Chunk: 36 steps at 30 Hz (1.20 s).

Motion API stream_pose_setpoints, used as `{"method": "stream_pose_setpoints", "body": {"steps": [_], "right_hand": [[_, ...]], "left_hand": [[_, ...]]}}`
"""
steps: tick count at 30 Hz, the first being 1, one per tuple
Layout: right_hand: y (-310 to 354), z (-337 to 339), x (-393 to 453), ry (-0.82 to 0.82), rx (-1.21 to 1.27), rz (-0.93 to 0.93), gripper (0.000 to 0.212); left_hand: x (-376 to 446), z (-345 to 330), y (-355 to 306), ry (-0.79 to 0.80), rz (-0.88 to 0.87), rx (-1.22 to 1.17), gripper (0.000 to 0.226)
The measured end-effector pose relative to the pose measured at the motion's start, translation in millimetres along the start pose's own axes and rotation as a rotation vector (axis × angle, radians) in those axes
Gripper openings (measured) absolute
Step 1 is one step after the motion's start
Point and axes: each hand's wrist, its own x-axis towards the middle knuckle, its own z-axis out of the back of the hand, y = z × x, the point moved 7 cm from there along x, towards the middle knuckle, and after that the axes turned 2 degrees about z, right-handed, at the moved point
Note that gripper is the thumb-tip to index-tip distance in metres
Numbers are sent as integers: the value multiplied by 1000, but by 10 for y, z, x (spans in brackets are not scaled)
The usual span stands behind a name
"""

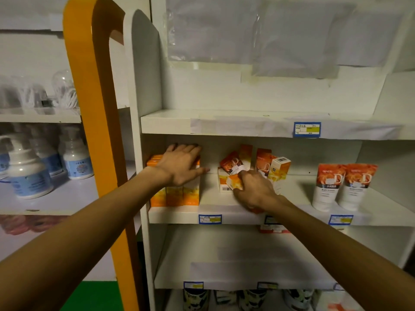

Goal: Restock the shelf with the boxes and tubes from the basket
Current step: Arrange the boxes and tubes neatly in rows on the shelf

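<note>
The left hand (182, 163) lies flat, fingers straight, steadying the upright orange boxes (174, 194) at the shelf's (224, 209) left; the right hand (253, 189) pinches a tilted box (233, 184) mid-shelf, likely straightening it; two tubes (343, 186) stand right.

Tubes (344, 186): 2, upright, at 3 o'clock. Orange boxes (174, 195): 3 in a row at 9 o'clock. Blue price labels (307, 129): at least 5. Hands (182, 163): 2.

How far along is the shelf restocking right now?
Partly done: two tubes stand at the right, and the left hand rests on a neat row of orange boxes. The right hand grips one of the jumbled middle boxes, which still need straightening. The basket isn't visible.
</note>
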Motion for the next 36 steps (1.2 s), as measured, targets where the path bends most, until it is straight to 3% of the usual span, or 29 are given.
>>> {"method": "stream_pose_setpoints", "body": {"steps": [4,11,14,18,24,30,36], "right_hand": [[-41,-73,-16,-6,58,-31,39],[-158,-87,58,-67,256,-131,57],[-58,-68,63,-153,521,-127,72],[188,-106,139,-241,822,-91,72],[333,-255,81,-346,858,-31,71],[309,-288,15,-211,939,24,66],[210,-325,-79,-133,819,68,67]], "left_hand": [[-1,-188,-28,80,67,28,81],[0,-164,-23,124,57,1,77],[-6,-183,-12,105,45,3,76],[-11,-195,-11,102,41,-5,77],[-31,-188,-11,131,39,-5,83],[-11,-211,17,119,51,0,87],[-8,-228,15,116,58,3,88]]}}
